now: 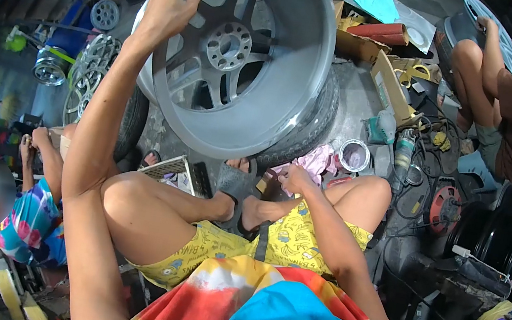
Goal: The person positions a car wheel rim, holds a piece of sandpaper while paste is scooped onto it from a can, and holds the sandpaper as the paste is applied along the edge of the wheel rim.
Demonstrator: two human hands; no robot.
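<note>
A large grey alloy wheel (230,49) stands tilted in front of me, its hollow barrel facing me. My left hand (174,5) is closed over its upper left rim. Lower down, beside my right knee, my right hand (297,180) has its fingers pinched together on a small brown piece (268,180) that looks like folded sandpaper; its exact kind is unclear. Behind that hand a pink cloth (315,160) lies crumpled. The wheel leans over a black tyre (301,127), which it partly hides.
An open tin (354,155), a teal power tool (380,127) and tangled cables lie to the right, near a red cable reel (446,205). A crate (178,174) stands by my feet. Co-workers sit at both sides, the right one holding another wheel (491,30). Black rims (502,236) are stacked at right.
</note>
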